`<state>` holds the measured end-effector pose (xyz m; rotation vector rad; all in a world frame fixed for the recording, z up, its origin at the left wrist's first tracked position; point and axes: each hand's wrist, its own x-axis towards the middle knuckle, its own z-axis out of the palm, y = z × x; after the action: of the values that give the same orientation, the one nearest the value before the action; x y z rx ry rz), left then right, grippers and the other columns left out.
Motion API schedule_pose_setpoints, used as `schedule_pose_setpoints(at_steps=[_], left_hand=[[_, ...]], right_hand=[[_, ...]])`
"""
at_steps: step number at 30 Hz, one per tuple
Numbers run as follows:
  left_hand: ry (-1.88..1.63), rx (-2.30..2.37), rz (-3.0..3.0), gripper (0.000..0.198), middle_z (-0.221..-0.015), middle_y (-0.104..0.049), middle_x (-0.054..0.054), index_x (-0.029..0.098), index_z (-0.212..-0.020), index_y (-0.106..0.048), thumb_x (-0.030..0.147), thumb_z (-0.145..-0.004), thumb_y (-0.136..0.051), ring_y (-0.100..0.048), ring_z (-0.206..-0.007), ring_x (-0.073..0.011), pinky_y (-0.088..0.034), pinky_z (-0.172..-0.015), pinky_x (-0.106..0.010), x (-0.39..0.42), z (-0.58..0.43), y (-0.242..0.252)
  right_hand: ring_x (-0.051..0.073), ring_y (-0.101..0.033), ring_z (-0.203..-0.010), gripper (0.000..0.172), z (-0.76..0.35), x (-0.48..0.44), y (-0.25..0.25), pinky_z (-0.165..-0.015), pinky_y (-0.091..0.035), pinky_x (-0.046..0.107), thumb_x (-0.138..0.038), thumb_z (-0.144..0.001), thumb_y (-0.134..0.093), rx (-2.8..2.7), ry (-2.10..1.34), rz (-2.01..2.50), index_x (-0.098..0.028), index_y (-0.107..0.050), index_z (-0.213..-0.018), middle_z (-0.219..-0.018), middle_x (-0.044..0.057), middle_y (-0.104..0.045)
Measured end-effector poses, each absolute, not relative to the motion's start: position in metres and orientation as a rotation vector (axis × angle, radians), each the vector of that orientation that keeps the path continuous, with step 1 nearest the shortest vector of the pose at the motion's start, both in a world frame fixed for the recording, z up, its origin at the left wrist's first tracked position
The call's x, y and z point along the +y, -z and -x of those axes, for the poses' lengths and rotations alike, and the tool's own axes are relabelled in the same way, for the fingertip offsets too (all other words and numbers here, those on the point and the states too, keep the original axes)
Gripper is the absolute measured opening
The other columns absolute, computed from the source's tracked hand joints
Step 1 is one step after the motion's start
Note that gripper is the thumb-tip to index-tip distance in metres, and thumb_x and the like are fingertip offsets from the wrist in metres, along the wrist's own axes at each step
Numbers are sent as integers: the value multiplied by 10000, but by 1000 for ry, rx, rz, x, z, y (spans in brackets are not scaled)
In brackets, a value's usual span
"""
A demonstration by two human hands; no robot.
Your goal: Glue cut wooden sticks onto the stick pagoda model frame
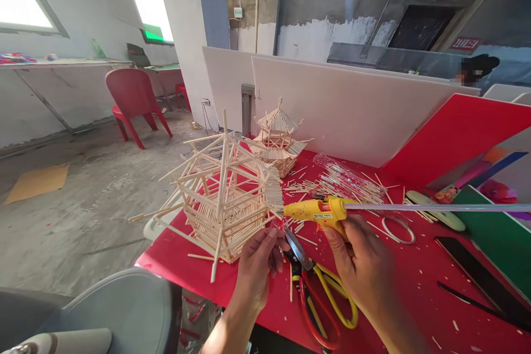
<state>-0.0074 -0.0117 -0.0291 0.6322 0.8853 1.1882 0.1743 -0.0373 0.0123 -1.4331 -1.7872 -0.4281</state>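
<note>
My right hand (pixel 360 265) is wrapped round the grip of a yellow hot glue gun (pixel 313 211). A long clear glue stick (pixel 415 207) sticks out of its back. The nozzle points left, at the right edge of a wooden-stick pavilion model (pixel 228 199) with an open frame and a partly slatted roof. Just below that nozzle, my left hand (pixel 261 251) has its thumb and fingertips pressed together beside the model's lower right corner. Whatever lies in that pinch is too small to make out. Pliers (pixel 301 257) and yellow-handled scissors (pixel 338 293) lie between my hands.
Behind stands a smaller pagoda model (pixel 279 138). Loose sticks and a plastic bag of sticks (pixel 352 180) lie on the red table (pixel 398 287). White boards (pixel 332 110) close off the back. To the left are a grey bin (pixel 124 310) and a red chair (pixel 135 99). Someone's head shows far right.
</note>
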Motion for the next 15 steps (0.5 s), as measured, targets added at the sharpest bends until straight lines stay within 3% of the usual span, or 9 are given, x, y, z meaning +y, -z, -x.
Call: schedule_pose_setpoints(at_steps=[15], left_hand=[[-1184, 897, -623, 333, -620, -672, -38, 122, -806, -716, 451, -767, -750, -464, -379, -42, -274, -356, -152, -12, 9, 30]], right_hand=[[202, -670, -816, 186, -175, -37, -12, -691, -519, 286, -290, -966, -572, -1787, 413, 1393, -170, -616, -1102, -959, 94, -682]])
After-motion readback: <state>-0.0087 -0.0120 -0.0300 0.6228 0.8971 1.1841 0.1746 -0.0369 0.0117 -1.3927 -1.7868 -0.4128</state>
